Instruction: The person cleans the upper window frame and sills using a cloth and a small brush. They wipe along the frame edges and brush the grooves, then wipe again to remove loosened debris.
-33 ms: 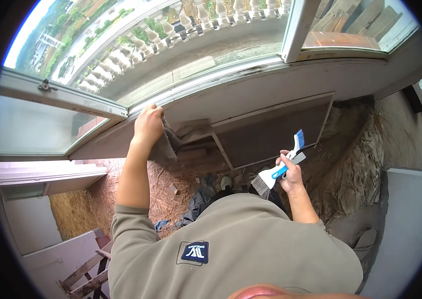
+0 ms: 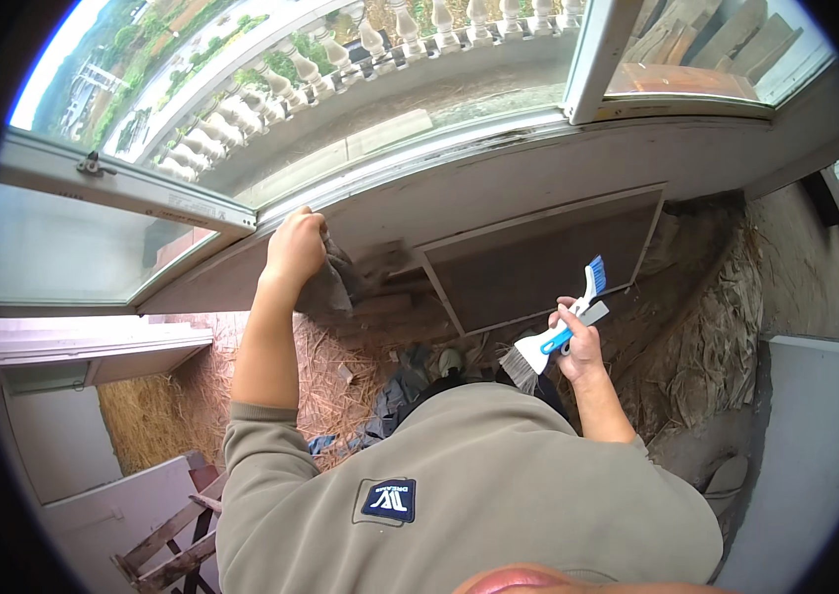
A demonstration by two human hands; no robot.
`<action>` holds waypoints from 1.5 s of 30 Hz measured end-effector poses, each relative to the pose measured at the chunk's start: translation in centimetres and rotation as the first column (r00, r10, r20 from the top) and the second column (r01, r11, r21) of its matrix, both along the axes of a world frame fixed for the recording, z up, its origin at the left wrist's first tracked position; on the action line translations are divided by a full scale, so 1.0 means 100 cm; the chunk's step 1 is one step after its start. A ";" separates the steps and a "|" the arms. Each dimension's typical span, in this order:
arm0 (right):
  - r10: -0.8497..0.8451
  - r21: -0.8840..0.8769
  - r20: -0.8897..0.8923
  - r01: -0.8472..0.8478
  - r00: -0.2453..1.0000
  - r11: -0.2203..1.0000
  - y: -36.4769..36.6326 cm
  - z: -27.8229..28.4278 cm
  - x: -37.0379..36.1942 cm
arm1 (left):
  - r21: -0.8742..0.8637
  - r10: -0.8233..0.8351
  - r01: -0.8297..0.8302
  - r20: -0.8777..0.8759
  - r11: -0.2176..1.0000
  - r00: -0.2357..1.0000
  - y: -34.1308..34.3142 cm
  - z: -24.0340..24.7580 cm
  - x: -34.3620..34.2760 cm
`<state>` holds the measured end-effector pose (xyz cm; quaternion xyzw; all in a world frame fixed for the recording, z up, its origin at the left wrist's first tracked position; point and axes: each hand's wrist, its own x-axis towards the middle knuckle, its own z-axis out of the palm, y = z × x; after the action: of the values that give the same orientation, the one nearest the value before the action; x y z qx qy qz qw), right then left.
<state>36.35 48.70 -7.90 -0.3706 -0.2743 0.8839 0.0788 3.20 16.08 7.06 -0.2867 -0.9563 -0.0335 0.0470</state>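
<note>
My left hand [image 2: 296, 245] is closed on a grey-brown cloth [image 2: 333, 285], up against the near edge of the white window frame [image 2: 410, 166]. The cloth hangs down from my fist over the wall below. In my right hand [image 2: 581, 354], lower and away from the window, is a white and blue cleaning brush [image 2: 536, 350]. Its wide end has grey bristles pointing down to the left. A narrow end with blue bristles [image 2: 596, 273] sticks up past my fingers. A flat light-grey piece also shows beside the handle; I cannot tell whether it belongs to the brush.
An opened window sash [image 2: 122, 193] stands at the left. Outside is a balustrade [image 2: 306, 71]. Below the sill a framed screen panel [image 2: 538, 262] leans at the wall. Straw [image 2: 325, 371] and crumpled sheeting [image 2: 717, 337] cover the floor. A wooden stand [image 2: 177, 544] is at lower left.
The cloth's hanging folds have shifted slightly under my left hand. My right hand and the brush stay in place.
</note>
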 end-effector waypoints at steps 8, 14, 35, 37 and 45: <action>0.015 0.055 0.015 -0.016 1.000 0.998 -0.037 -0.005 -0.014 | 0.311 0.443 -0.365 -0.232 0.878 0.866 0.010 -0.068 -0.067; -0.017 0.032 0.077 0.015 0.997 0.999 -0.044 -0.011 -0.005 | 0.328 0.371 -0.247 -0.402 0.912 0.837 0.087 -0.092 -0.066; -0.075 0.159 0.099 0.059 0.992 0.986 -0.066 -0.010 0.020 | 0.611 0.259 0.008 -0.348 0.792 0.901 -0.029 -0.064 -0.053; -0.098 0.146 0.098 0.083 0.990 0.986 -0.068 -0.013 0.025 | 0.537 0.191 0.003 -0.305 0.844 0.933 -0.032 -0.079 -0.061; -0.096 0.081 0.140 0.085 0.985 0.993 -0.063 -0.023 0.027 | 0.273 0.170 -0.038 -0.481 0.961 0.860 0.001 -0.089 -0.064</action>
<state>39.07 42.44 -10.18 -0.4421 -0.2950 0.8395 0.1129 -3.21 16.20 -1.83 -0.2247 -0.9132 -0.0780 0.3310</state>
